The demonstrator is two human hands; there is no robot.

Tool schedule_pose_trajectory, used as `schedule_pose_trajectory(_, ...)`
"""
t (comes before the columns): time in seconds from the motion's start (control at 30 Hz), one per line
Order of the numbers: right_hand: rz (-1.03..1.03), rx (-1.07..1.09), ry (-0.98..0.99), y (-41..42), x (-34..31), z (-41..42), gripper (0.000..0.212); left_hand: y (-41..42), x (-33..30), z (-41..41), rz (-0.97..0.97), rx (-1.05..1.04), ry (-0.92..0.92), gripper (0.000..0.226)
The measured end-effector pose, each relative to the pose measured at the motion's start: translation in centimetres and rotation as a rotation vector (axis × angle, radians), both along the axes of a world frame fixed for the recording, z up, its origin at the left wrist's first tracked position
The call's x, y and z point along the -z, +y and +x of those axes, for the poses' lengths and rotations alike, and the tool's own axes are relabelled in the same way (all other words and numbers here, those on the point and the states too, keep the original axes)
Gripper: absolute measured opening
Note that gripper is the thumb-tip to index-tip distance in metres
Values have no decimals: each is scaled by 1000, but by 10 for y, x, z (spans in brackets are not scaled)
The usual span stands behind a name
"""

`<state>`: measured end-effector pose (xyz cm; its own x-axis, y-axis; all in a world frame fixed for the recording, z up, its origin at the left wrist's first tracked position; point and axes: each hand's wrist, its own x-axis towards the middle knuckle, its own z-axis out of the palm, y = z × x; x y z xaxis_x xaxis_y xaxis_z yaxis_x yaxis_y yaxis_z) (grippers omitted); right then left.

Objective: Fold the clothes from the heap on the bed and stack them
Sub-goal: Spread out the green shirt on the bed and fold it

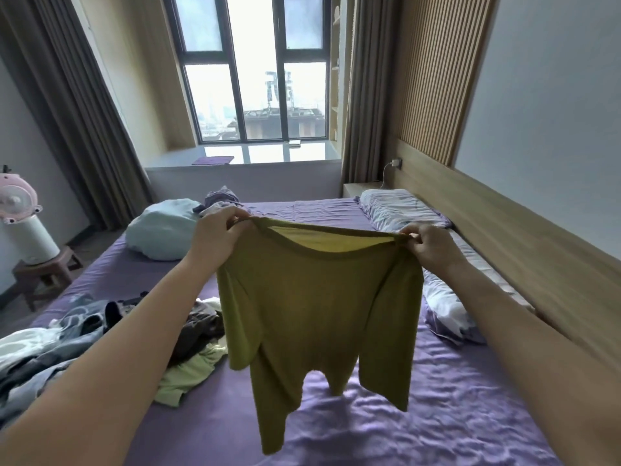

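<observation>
Olive-green garment [312, 297], held up in the air over the purple bed [453, 415], well clear of the sheet. My left hand [215, 235] pinches one end of its top edge and my right hand [433, 245] pinches the other, fingers curled round the fabric, the edge drawn nearly taut between them. The heap of clothes [100, 341] lies to the left on the bed, apart from the hanging piece.

Step in hand, as I judge it: spreading the garment before laying it flat. To do this well I would keep both pinches level and the edge taut, let the cloth hang free of twists, then lower it so the bottom meets the sheet first and the rest follows without bunching, on the bare stretch to the right of the heap.

Orientation: open top edge upward, yellowish inside visible; long axis vertical, running from my hands down toward me. Two lower portions hang separately, so it may be shorts or a top with sleeves; I cannot tell which.
</observation>
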<state>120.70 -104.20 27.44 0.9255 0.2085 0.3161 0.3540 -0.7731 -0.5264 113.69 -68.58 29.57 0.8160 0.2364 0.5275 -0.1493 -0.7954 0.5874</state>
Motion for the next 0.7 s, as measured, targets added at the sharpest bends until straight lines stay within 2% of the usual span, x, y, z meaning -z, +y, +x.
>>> schedule_pose_trajectory(0.13, 349, 71, 43, 3, 2, 3, 8, -5, 2, -2, 13, 108, 39, 15)
schedule_pose_trajectory(0.27, 697, -64, 173, 8, -2, -3, 13, -4, 8, -5, -26, 128, 94, 16)
schedule_pose_trajectory(0.33, 647, -58, 78, 10, -3, -4, 14, -5, 12, -7, -13, 108, 78, 19)
schedule_pose_trajectory(0.43, 366, -15, -160, 12, -4, -6, 21, -6, 15, -9, 25, 32, -32, 19)
schedule_pose_trajectory(0.5, 255, 20, -259, 14, -6, -9, 24, -7, 16, -10, 4, -15, -83, 18)
schedule_pose_trajectory(0.57, 190, 65, -307, 15, -9, -12, 26, -9, 18, -11, -55, -10, -47, 21)
schedule_pose_trajectory(0.7, 192, 77, -313, 10, -16, -16, 26, -17, 25, -9, -138, 2, -8, 23)
